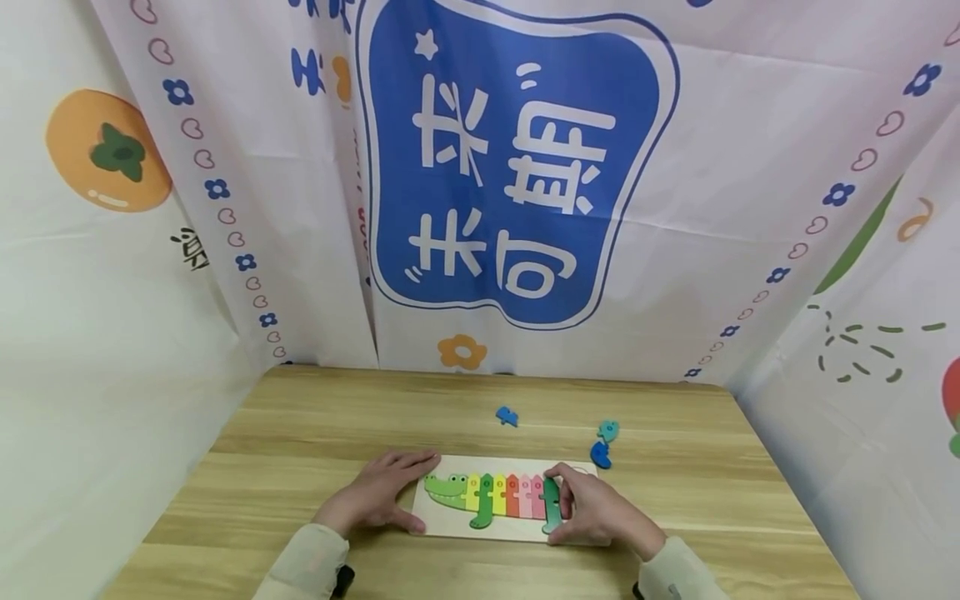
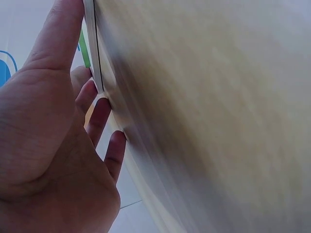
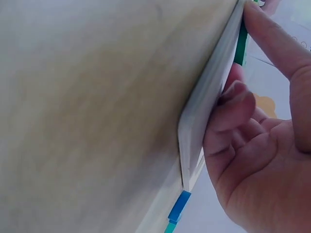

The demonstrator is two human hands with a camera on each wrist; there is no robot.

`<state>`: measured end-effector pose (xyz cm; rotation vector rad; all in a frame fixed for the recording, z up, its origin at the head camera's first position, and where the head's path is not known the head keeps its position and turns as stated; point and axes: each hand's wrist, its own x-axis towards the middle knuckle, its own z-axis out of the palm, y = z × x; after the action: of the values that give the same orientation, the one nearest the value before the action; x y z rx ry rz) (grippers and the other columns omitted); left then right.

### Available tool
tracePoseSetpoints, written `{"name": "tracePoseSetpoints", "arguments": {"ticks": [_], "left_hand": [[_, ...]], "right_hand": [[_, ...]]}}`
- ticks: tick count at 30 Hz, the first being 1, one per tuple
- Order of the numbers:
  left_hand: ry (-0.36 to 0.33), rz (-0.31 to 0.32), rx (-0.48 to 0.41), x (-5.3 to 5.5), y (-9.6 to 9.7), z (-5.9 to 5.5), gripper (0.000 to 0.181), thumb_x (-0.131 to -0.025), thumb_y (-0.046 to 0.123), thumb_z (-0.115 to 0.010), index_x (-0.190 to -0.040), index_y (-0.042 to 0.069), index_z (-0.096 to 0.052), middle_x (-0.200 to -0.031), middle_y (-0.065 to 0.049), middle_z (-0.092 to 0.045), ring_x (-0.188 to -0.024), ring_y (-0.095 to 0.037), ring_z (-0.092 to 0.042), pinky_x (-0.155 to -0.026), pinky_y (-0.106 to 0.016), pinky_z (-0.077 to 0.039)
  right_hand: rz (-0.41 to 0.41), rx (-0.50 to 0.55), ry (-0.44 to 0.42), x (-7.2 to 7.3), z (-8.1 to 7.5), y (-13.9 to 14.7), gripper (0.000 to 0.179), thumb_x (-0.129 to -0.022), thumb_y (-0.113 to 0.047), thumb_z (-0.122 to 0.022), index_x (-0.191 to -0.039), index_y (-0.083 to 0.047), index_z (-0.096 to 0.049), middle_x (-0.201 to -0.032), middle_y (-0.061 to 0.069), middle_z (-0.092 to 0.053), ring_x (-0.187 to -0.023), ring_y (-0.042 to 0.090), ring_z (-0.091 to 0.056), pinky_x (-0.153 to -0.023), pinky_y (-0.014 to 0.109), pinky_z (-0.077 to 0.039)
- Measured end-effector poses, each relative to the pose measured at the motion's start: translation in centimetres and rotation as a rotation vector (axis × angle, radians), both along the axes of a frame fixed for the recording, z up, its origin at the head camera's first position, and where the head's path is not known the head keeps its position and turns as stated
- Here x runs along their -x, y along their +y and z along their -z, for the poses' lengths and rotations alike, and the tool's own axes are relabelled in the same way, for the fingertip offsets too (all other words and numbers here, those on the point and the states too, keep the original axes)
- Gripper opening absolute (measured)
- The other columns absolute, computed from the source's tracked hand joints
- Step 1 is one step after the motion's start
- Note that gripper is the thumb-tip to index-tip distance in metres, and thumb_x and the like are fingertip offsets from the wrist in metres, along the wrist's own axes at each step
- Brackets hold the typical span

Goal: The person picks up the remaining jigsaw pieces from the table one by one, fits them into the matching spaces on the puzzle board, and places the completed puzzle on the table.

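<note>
A pale puzzle board (image 1: 450, 523) lies on the wooden table (image 1: 300, 442), holding a crocodile made of coloured strips with a green head (image 1: 446, 489). My left hand (image 1: 382, 492) rests flat at the board's left end, fingers straight; in the left wrist view the left hand (image 2: 53, 136) has its thumb along the board edge (image 2: 92, 43). My right hand (image 1: 592, 508) is at the board's right end and pinches the dark green piece (image 1: 551, 500) between index finger and thumb. In the right wrist view the thumb (image 3: 272, 39) touches that green piece (image 3: 240, 46), with the other fingers curled against the board's edge (image 3: 209, 97).
Three loose pieces lie behind the board: a blue one (image 1: 507, 416), a teal one (image 1: 608, 431) and a dark blue one (image 1: 601, 455). Printed white cloth (image 1: 517, 167) hangs at the back and both sides. The table's front edge is near my sleeves.
</note>
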<state>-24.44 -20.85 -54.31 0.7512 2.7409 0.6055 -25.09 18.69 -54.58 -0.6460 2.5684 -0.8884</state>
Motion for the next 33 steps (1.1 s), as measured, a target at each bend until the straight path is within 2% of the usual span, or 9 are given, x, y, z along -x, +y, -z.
{"name": "tracePoseSetpoints", "arguments": {"ticks": [6,9,11,15,19,25,28,33], "left_hand": [[-0.007,-0.003,-0.002,-0.1,-0.1,0.1,0.105,-0.076,0.060,-0.082,-0.162,0.019,-0.038,-0.168,-0.006,-0.036,-0.149,-0.041,-0.034,-0.116,-0.070,-0.025],[-0.004,-0.004,-0.001,-0.2,-0.1,0.0,0.105,-0.076,0.060,-0.083,-0.162,0.019,-0.038,-0.168,-0.006,-0.036,-0.148,-0.041,-0.035,-0.116,-0.070,-0.025],[0.000,-0.003,0.001,-0.2,-0.1,0.1,0.105,-0.076,0.060,-0.083,-0.162,0.018,-0.038,-0.168,-0.006,-0.036,-0.148,-0.040,-0.035,-0.116,-0.070,-0.026],[0.004,0.002,-0.004,-0.1,0.0,0.0,0.105,-0.076,0.060,-0.083,-0.161,0.018,-0.038,-0.168,-0.006,-0.036,-0.148,-0.040,-0.035,-0.116,-0.070,-0.025],[0.003,0.005,-0.010,-0.3,-0.1,0.0,0.104,-0.077,0.058,-0.084,-0.161,0.017,-0.039,-0.167,-0.007,-0.037,-0.148,-0.040,-0.036,-0.115,-0.070,-0.026],[0.005,0.005,-0.012,-0.3,-0.2,0.0,0.104,-0.077,0.058,-0.084,-0.161,0.017,-0.039,-0.167,-0.007,-0.037,-0.147,-0.040,-0.036,-0.115,-0.070,-0.026],[-0.002,0.000,-0.022,-0.2,-0.1,0.0,0.104,-0.077,0.058,-0.084,-0.161,0.017,-0.039,-0.167,-0.007,-0.037,-0.147,-0.039,-0.035,-0.116,-0.070,-0.024],[0.035,0.022,-0.022,-0.3,-0.3,0.1,0.104,-0.077,0.060,-0.082,-0.161,0.016,-0.039,-0.166,-0.010,-0.038,-0.144,-0.041,-0.038,-0.112,-0.071,-0.027]], "right_hand": [[-0.034,0.065,-0.064,0.5,-0.6,0.5,0.099,-0.075,-0.031,-0.095,-0.155,-0.006,-0.042,-0.083,-0.002,-0.065,-0.069,0.010,-0.055,-0.064,0.025,-0.047],[-0.013,0.106,-0.082,0.9,-1.1,1.0,0.091,-0.081,-0.031,-0.090,-0.155,-0.005,-0.043,-0.085,0.000,-0.065,-0.069,0.013,-0.057,-0.058,0.026,-0.049],[0.009,0.121,-0.062,1.3,-1.3,1.4,0.084,-0.085,-0.032,-0.087,-0.153,-0.004,-0.046,-0.087,0.000,-0.064,-0.069,0.013,-0.058,-0.057,0.027,-0.051],[0.090,0.130,0.017,2.2,-1.5,2.4,0.068,-0.092,-0.026,-0.081,-0.149,-0.002,-0.052,-0.090,0.000,-0.063,-0.072,0.012,-0.058,-0.058,0.025,-0.051],[0.208,0.134,0.101,3.4,-1.6,3.4,0.053,-0.094,-0.017,-0.077,-0.142,-0.003,-0.058,-0.091,0.000,-0.064,-0.075,0.013,-0.057,-0.061,0.023,-0.049],[0.360,0.155,0.199,5.1,-1.5,5.2,0.042,-0.097,-0.010,-0.072,-0.137,-0.001,-0.062,-0.097,0.006,-0.067,-0.079,0.014,-0.060,-0.063,0.024,-0.049],[0.403,0.148,0.225,5.8,-1.6,6.2,0.041,-0.098,-0.011,-0.070,-0.136,0.002,-0.062,-0.103,0.012,-0.066,-0.081,0.017,-0.063,-0.063,0.027,-0.051],[0.459,0.121,0.209,6.6,-1.4,7.3,0.042,-0.098,-0.011,-0.069,-0.137,0.004,-0.061,-0.118,0.022,-0.062,-0.093,0.028,-0.068,-0.069,0.034,-0.057]]}}
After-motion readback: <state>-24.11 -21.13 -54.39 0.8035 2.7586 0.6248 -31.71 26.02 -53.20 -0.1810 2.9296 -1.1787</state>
